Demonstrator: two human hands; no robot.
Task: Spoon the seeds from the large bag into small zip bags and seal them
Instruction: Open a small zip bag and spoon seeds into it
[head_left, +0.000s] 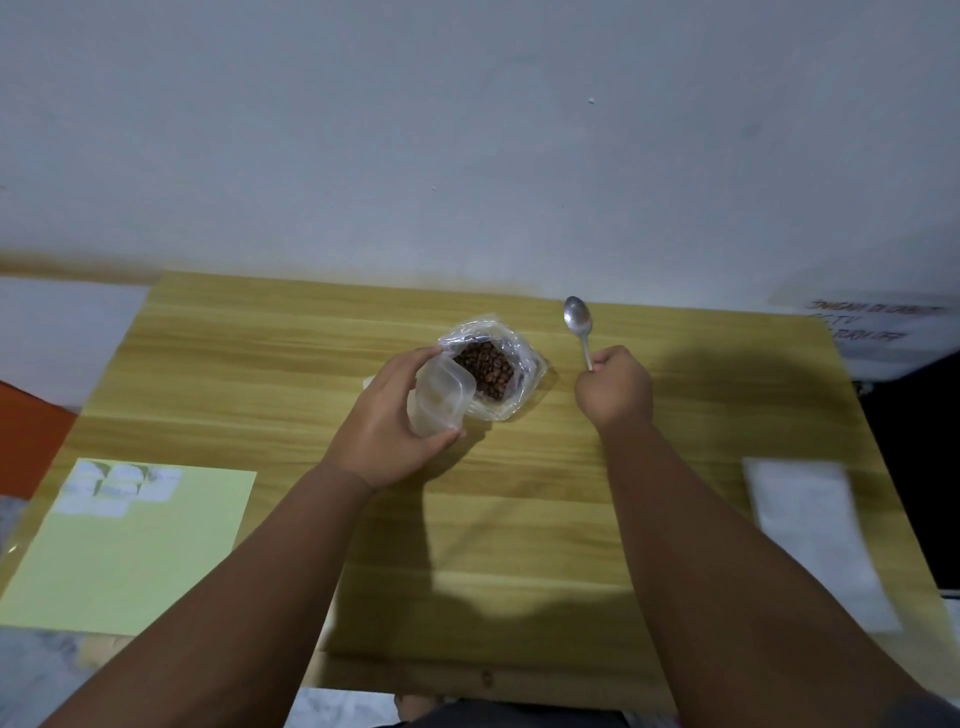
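A clear large bag (511, 364) stands open on the wooden table (519, 519), with brown seeds (487, 370) showing inside. My left hand (387, 421) grips a clear plastic container (440, 397) just left of the bag's mouth, touching or overlapping it. My right hand (615, 387) is fisted round the handle of a metal spoon (578, 319), whose empty bowl points away from me to the right of the bag. Several small zip bags (117, 486) lie on a pale green sheet (130, 551) at the near left.
A white paper strip (815, 535) lies near the table's right edge. The wall (467, 156) rises right behind the table. An orange object (26, 436) sits off the left edge, and a printed sign (872, 322) is at the far right.
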